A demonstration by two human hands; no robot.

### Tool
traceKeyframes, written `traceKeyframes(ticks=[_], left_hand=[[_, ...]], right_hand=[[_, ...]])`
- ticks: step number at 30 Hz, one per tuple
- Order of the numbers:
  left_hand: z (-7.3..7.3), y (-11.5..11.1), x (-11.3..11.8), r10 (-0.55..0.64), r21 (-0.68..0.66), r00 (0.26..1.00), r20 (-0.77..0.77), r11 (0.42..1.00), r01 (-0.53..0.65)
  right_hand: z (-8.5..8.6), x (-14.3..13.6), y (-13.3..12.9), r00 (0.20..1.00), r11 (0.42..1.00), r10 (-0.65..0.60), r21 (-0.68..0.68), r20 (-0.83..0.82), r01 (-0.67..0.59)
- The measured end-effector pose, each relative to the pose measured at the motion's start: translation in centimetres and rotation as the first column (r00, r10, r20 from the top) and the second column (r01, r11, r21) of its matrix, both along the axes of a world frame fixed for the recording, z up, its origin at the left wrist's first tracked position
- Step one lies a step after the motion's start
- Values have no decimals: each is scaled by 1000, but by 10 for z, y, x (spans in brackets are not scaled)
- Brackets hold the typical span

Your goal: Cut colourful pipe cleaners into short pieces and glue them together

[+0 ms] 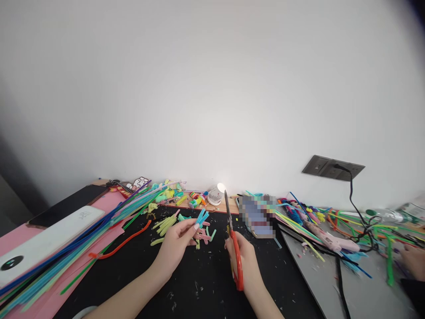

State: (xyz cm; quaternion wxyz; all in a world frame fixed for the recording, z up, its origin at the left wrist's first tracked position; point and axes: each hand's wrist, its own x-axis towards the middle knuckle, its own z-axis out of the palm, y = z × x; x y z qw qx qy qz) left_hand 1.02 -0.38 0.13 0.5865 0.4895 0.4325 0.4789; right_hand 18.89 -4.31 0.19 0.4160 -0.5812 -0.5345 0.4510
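Two bare forearms enter from the bottom edge, nearest the camera, over a black mat (139, 270) flecked with small clippings. Right hand (244, 259): closed around the orange handles of a pair of scissors (234, 248), blades pointing up and away, apparently shut, though the view is too small to be sure. Left hand (175, 244): fingers pinched on a short bundle of blue pipe-cleaner pieces (202, 217), held just above the mat, left of the scissor blades and apart from them. Cut pieces (166, 225), yellow-green, lie on the mat just beyond the left hand; pink and teal bits (204, 235) lie between the two hands. Curved orange pipe cleaner (124, 243), on the mat to the left. Long sheaf of pipe cleaners (83, 241), blue, green and purple, slanting across a pink sheet (109, 201) at far left, beside a white flat case (43, 241). Paper cup (215, 194), on its side near the wall. Blurred flat item (257, 217), beyond the right hand. Pink glue gun (327, 239), on a grey board (332, 274) to the right, amid loose coloured pipe cleaners. Black cable (355, 204), running up to a wall socket (332, 167). Another person's hand (415, 259), at the right edge.
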Motion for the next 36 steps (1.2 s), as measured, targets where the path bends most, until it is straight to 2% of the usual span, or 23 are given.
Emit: traceKeyframes(ticks=[1, 3, 5, 7, 9, 12, 15, 19, 23, 27, 29, 32, 36], left_hand=[[-1, 2, -2, 32, 35, 999, -36, 999, -30], [-1, 6, -8, 93, 113, 989, -114, 990, -80], [0, 10, -13, 151, 211, 967, -204, 972, -108], [1, 13, -18, 188, 323, 938, -291, 942, -88], [0, 14, -19, 176, 393, 918, -355, 919, -25], [-4, 14, -19, 117, 409, 883, -455, 908, 91], [-7, 12, -17, 120, 410, 782, -611, 894, 183], [-4, 8, -17, 202, 448, 638, -743, 859, 249], [-1, 9, -20, 356, 543, 537, -765, 805, 240], [-1, 22, -33, 554, 665, 412, -724, 719, 202], [-1, 31, -43, 606, 691, 361, -709, 698, 188], [-2, 41, -56, 646, 700, 291, -706, 700, 144], [-4, 46, -63, 582, 634, 282, -763, 758, 152]], right_hand=[[2, 3, 0, 982, 992, -116, 75, 150, 106], [5, 6, 1, 906, 968, -235, 170, 351, 185], [6, 8, 2, 839, 961, -262, 205, 477, 184], [6, 10, 3, 804, 963, -260, 206, 534, 175], [5, 11, 3, 783, 965, -254, 198, 568, 170], [4, 13, 4, 746, 966, -254, 195, 615, 168], [3, 15, 5, 698, 966, -260, 184, 667, 183], [5, 18, 6, 642, 972, -235, 159, 730, 176], [5, 20, 8, 590, 972, -229, 155, 774, 175], [0, 22, 9, 599, 974, -224, 149, 769, 173], [-4, 24, 9, 595, 969, -247, 189, 765, 159], [-8, 28, 9, 575, 953, -294, 276, 764, 120], [-8, 32, 9, 563, 946, -306, 311, 768, 90]])
